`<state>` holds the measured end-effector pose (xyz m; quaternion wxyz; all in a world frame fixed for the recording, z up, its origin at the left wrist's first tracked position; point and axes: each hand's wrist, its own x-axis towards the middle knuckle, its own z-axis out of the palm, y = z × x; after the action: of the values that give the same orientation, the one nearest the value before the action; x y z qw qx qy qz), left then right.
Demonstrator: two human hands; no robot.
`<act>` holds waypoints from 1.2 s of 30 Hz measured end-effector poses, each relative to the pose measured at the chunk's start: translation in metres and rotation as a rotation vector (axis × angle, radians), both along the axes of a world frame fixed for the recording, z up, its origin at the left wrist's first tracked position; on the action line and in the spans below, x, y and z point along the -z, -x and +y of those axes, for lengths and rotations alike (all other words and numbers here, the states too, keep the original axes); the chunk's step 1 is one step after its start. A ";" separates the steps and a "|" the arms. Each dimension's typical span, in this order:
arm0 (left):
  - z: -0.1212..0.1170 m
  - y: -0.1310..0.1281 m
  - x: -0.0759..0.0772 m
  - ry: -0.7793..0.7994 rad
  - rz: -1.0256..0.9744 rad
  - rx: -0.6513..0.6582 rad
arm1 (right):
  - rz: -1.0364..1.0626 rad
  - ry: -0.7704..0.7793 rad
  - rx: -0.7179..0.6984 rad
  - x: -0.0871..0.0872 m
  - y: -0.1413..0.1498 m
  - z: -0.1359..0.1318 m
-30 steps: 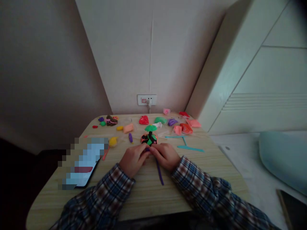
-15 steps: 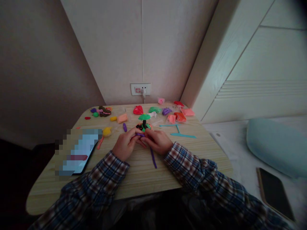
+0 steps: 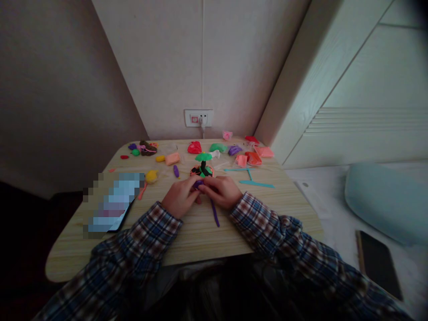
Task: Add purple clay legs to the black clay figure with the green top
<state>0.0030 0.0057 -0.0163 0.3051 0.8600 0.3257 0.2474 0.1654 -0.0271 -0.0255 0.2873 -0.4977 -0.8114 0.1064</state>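
Note:
Both hands meet over the middle of the small table [image 3: 187,249]. My left hand [image 3: 179,195] is closed on one side of a piece of purple modelling clay [image 3: 198,183]. From the right, my right hand [image 3: 223,191] pinches the same piece with its fingertips. A long purple clay strip [image 3: 214,214] lies on the table under the right hand; whether it joins the held piece is hidden. Just behind the fingers stands a clay figure [image 3: 203,166] with a black stem, a green umbrella-like top and a green, black and orange base, partly covered by the hands.
Several clay packets, among them a red one [image 3: 194,147] and a green one [image 3: 218,147], line the back. Blue modelling tools [image 3: 257,183] lie at right. A screen device [image 3: 115,203] is at left. A dark phone [image 3: 379,264] lies on the white surface at right.
The camera view has shifted slightly, so the table sits a little higher. My fingers have moved a little around the purple clay, and more of it shows between them.

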 end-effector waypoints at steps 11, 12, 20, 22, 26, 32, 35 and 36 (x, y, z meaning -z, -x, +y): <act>0.000 0.004 -0.006 -0.126 0.059 -0.046 | 0.025 0.018 -0.065 -0.002 -0.003 0.000; 0.001 0.005 -0.006 -0.145 0.066 -0.062 | 0.022 0.029 -0.042 -0.001 -0.003 0.000; 0.000 0.005 -0.006 -0.223 0.135 -0.060 | 0.034 0.063 -0.012 -0.004 -0.001 0.000; -0.001 0.004 -0.007 -0.192 0.138 -0.050 | 0.038 0.063 -0.030 -0.006 -0.001 -0.001; -0.002 0.002 -0.007 -0.148 0.106 -0.022 | 0.056 0.069 -0.039 -0.009 -0.001 -0.003; -0.003 -0.001 -0.005 0.055 0.006 -0.016 | 0.021 0.018 0.008 -0.008 0.000 -0.003; -0.003 -0.002 -0.004 0.199 -0.080 -0.012 | -0.008 -0.028 0.053 -0.006 -0.001 -0.001; -0.002 -0.003 -0.004 0.229 -0.109 -0.009 | -0.020 -0.035 0.073 -0.006 -0.001 0.000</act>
<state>0.0058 0.0034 -0.0127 0.4175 0.8033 0.3386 0.2564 0.1666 -0.0269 -0.0199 0.2914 -0.5230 -0.7973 0.0768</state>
